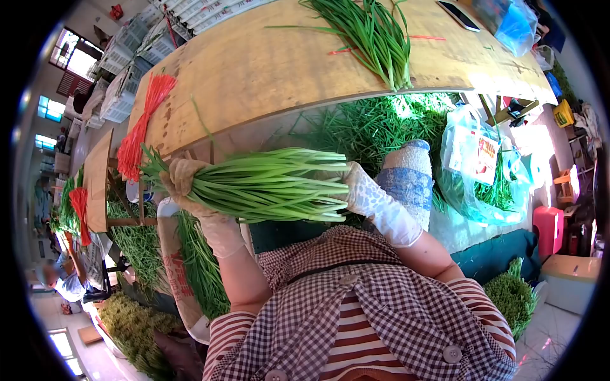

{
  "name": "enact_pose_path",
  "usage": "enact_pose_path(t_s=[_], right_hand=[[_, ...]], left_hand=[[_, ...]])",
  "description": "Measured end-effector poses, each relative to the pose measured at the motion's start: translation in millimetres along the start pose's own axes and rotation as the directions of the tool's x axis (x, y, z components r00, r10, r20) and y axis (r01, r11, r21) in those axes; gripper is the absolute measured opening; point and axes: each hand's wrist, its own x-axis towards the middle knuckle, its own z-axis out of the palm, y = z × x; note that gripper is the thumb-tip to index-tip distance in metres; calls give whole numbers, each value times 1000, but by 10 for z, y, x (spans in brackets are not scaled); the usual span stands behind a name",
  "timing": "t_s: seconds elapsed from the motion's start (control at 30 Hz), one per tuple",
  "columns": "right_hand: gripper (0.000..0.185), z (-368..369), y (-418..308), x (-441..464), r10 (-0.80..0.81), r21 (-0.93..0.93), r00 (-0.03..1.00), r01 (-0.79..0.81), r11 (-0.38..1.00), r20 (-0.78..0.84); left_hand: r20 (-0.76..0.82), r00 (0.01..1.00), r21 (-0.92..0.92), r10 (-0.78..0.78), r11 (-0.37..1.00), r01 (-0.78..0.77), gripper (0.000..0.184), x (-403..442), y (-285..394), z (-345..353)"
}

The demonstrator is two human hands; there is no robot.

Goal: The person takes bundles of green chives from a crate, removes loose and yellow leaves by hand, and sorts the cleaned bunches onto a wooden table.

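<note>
A bunch of garlic chives [267,185] lies crosswise in front of my body, its pale stem ends toward the right. My left hand [184,183], in a dirty glove, is wrapped round the leafy end. At the stem ends is my right hand [362,190], in a white patterned glove; its fingers close on the stems and are partly hidden behind them. Another bunch of chives [378,44] rests on the wooden table [254,70] with a red tie strip under it. Red tie strips [143,127] hang over the table's left corner.
A phone [459,16] lies at the table's far right. Loose chives [356,127] are heaped beneath the table. A plastic bag [486,165] stands at right, and a white tub [184,273] with chives at left. Another person [67,276] is at far left.
</note>
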Motion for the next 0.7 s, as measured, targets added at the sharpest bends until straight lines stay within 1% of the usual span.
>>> enact_pose_path(t_s=[0.13,0.17,0.23,0.3,0.33,0.37,0.4,0.43,0.5,0.53,0.57,0.6,0.63,0.67,0.7], right_hand=[[37,-86,-85,-78,-15,-166,999,21,986,33],[36,-117,3,-100,-96,-211,995,100,972,29],[31,-238,184,-132,4,-398,1000,4,917,18],[27,-401,-123,-291,8,-379,1000,-7,925,2],[22,-533,-87,-336,73,-322,993,-99,941,-92],[18,-695,-45,-366,4,-378,968,-102,920,-252],[16,-928,181,-336,-20,-374,890,-171,912,-456],[14,-991,130,-275,-42,-342,769,-233,910,-638],[12,-995,68,-335,-348,-477,654,-22,879,-672],[11,-779,-175,-378,-368,-454,711,77,888,-599],[11,-540,-370,-398,-393,-419,754,173,891,-525],[12,-403,-430,-382,-604,-638,719,293,712,-344],[14,-417,-451,-279,-816,-869,577,421,260,35],[19,-217,-638,-279,-762,-919,641,351,182,94],[22,-138,-661,-206,-734,-933,648,356,54,205]], left_hand=[[10,1000,40,-28,999,28,28,5,-42,19],[15,999,46,-35,998,34,28,3,-64,24],[14,1000,20,-27,999,27,29,0,-51,56],[4,1000,-42,-1,999,1,30,8,28,110],[19,1000,-50,14,999,-13,30,5,51,147],[35,999,-56,29,998,-27,29,-2,76,192],[51,998,-62,45,997,-42,29,-11,110,224],[64,997,-58,50,997,-46,29,-23,158,227],[95,994,-56,60,997,-55,29,-20,222,205],[55,996,0,67,998,-67,30,-25,91,251],[50,997,25,63,998,-65,30,-20,118,207],[48,997,47,58,997,-60,30,-6,162,119],[47,998,67,52,996,-55,31,6,171,69],[25,999,77,46,996,-48,32,-5,96,82],[18,999,88,45,995,-46,32,-11,37,69]])
